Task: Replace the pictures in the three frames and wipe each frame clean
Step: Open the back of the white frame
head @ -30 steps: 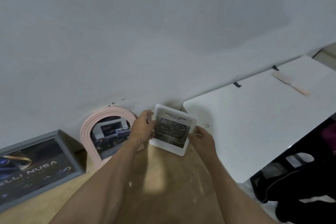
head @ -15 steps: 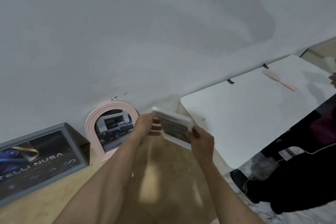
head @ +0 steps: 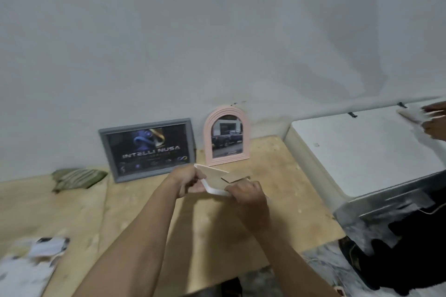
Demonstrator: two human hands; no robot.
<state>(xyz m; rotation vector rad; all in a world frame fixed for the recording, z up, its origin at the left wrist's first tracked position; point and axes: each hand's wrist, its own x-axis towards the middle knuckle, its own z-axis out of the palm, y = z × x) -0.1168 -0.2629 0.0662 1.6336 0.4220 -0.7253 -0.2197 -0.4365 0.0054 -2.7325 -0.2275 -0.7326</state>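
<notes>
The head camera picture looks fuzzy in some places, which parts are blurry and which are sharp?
In the head view, the papers at the bottom left and another person's hand at the far right are smeared with blur; the grey frame and pink arched frame against the wall are fairly sharp, their pictures readable; soft shadows fall across the wall.

Wooden bench, white table, grey wall

A plywood worktop (head: 149, 214) fills the lower middle of the frame, running back to a plain grey wall (head: 217, 31). At the left a folded striped green cloth (head: 77, 177) lies on the worktop. On the right stands a white table (head: 366, 149), where another person's hand (head: 434, 123) reaches in, blurred.
</notes>
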